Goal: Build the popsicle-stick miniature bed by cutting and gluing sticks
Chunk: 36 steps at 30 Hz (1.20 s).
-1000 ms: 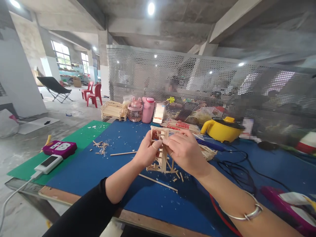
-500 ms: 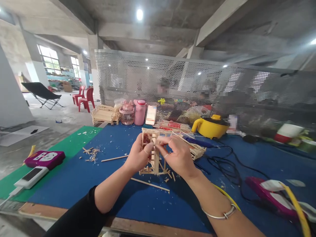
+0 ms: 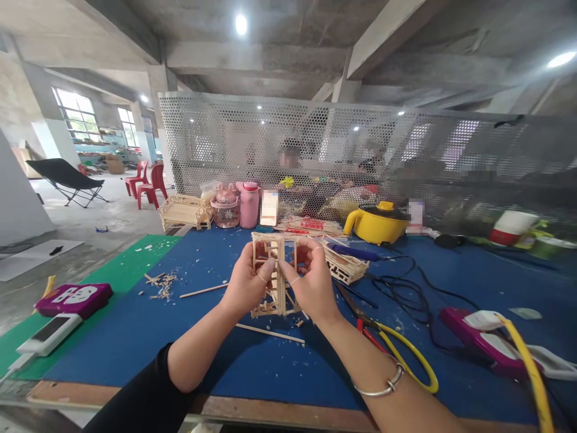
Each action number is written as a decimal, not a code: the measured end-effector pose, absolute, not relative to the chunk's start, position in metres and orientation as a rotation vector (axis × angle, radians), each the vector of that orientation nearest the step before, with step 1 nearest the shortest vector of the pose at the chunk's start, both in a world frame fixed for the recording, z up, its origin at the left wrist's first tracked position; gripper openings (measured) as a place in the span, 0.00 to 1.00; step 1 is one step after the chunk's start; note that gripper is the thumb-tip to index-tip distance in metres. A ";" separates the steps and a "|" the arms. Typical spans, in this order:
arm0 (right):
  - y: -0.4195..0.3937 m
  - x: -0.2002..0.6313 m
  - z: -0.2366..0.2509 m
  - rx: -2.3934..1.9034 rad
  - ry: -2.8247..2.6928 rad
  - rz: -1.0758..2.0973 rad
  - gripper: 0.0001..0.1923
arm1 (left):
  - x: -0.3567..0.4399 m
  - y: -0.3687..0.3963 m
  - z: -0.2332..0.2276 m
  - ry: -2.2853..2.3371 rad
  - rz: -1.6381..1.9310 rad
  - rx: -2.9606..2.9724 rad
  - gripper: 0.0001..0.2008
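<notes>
A small frame model built of thin wooden sticks [image 3: 276, 282] stands upright on the blue mat [image 3: 189, 337]. My left hand [image 3: 246, 285] grips its left side, fingers curled around an upright post. My right hand [image 3: 311, 282] holds the right side of the same model, thumb and forefinger pinched at the top bar. A silver bangle [image 3: 381, 385] circles my right wrist. Parts of the model are hidden behind both hands.
Loose sticks [image 3: 270, 332] and wood scraps [image 3: 160, 282] lie on the mat. Red and yellow-handled cutters [image 3: 392, 349], black cables [image 3: 406, 288], a yellow pot [image 3: 376, 222], pink bottles [image 3: 247, 204], another stick structure [image 3: 345, 264], a purple power strip [image 3: 74, 299] and a phone [image 3: 47, 334] surround it. People sit behind a mesh screen [image 3: 360, 150].
The view has shifted right and down, bringing the cutters into sight. My right fingers moved from covering the top of the model to pinching its top bar. Both hands stay on the model.
</notes>
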State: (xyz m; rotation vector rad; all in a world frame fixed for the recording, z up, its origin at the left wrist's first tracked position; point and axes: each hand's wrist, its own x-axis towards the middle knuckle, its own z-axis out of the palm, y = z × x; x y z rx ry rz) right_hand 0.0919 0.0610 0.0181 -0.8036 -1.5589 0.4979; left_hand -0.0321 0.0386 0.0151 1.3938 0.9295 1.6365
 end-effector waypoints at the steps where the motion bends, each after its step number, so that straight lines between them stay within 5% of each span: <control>1: 0.061 0.090 0.018 -0.791 -1.533 0.573 0.21 | -0.032 0.039 0.015 0.930 1.641 1.397 0.11; 36: 0.059 0.080 0.015 -0.762 -1.409 0.702 0.23 | -0.025 0.037 0.014 0.864 1.704 1.181 0.19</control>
